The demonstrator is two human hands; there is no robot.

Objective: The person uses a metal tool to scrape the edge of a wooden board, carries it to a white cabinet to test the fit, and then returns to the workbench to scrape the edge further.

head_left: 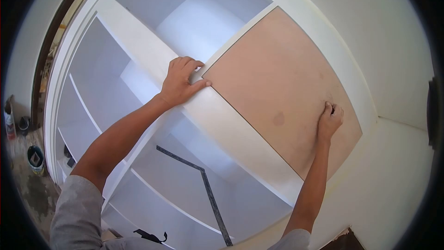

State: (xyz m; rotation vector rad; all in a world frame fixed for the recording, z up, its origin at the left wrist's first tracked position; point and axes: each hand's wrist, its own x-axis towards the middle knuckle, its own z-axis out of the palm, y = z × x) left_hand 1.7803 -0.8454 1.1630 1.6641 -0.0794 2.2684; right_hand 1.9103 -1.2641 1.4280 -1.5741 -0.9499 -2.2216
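Observation:
A brown wooden door panel [277,78] sits inside the white frame of a cabinet [240,125]. My left hand [181,81] rests on the frame by the panel's left corner, fingers bent and apart, its thumb reaching to the panel's edge. Against the lower right part of the panel, my right hand [331,119] is closed in a pinch. Something dark shows between its fingers, too small to name; a knob or a small tool cannot be told apart. A dark smudge marks the panel left of this hand.
A dark metal carpenter's square [203,171] lies in a lower compartment. White shelves [88,102] fill the left side. On the stained floor stand a bucket [35,158] and a bottle [9,122], near a dark door frame [44,60]. A pale wall [397,166] closes the right side.

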